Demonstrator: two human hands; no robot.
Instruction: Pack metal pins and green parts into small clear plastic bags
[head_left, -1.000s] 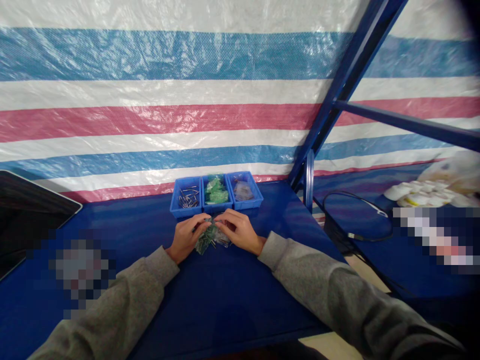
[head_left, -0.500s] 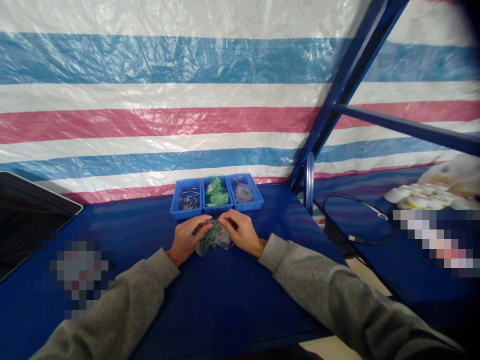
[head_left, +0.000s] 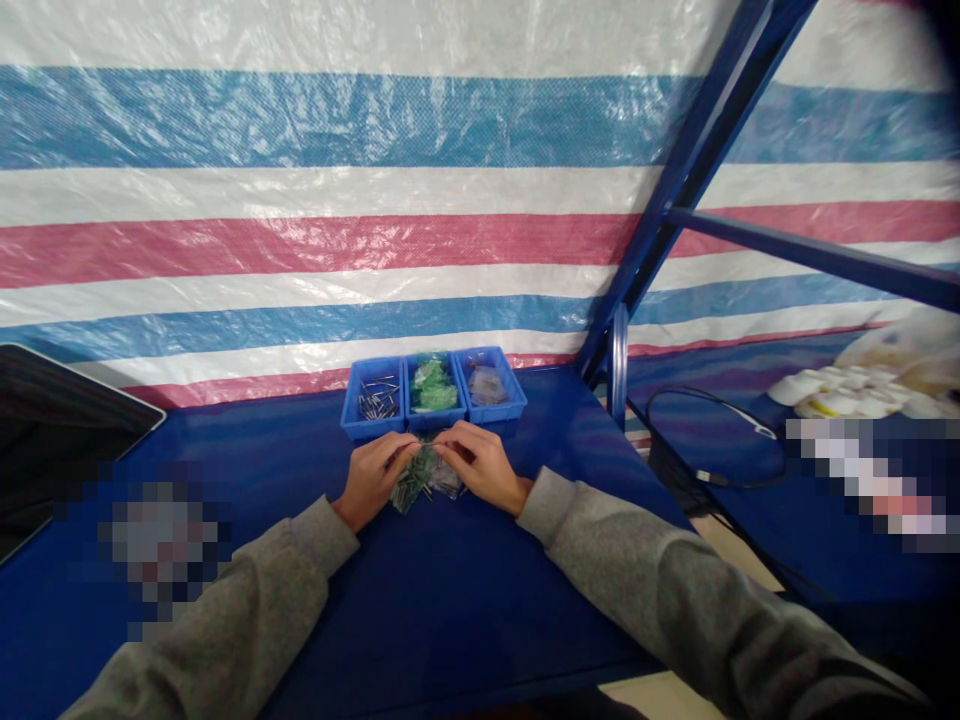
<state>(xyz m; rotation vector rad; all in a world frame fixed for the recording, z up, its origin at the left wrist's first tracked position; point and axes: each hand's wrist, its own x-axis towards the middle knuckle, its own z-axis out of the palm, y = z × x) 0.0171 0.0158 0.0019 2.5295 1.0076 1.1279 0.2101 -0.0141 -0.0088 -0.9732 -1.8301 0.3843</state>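
My left hand [head_left: 373,478] and my right hand [head_left: 484,467] meet over the blue table, thumbs and forefingers pinched close together. What the fingertips hold is too small to make out. Beneath them lie a green plastic bag [head_left: 409,489] with thin metal pieces in or on it and a clear plastic bag [head_left: 448,484], both partly hidden by the hands. Just beyond stand three blue bins. The left bin [head_left: 367,429] has loose metal pins [head_left: 379,400], the middle bin [head_left: 436,416] green plastic bags [head_left: 433,385], and the right bin [head_left: 501,411] clear plastic bags [head_left: 487,387].
A dark flat panel with a light rim [head_left: 67,440] lies at the left, near a blurred-out item [head_left: 161,540]. Blue metal framing [head_left: 675,200] rises on the right. Past it are a cable [head_left: 720,480] and white rolls [head_left: 847,393]. Striped sheeting [head_left: 315,240] hangs behind.
My fingertips have drawn closer together, and both hands now pinch more tightly just above the bags. The bins and bags stay about where they were.
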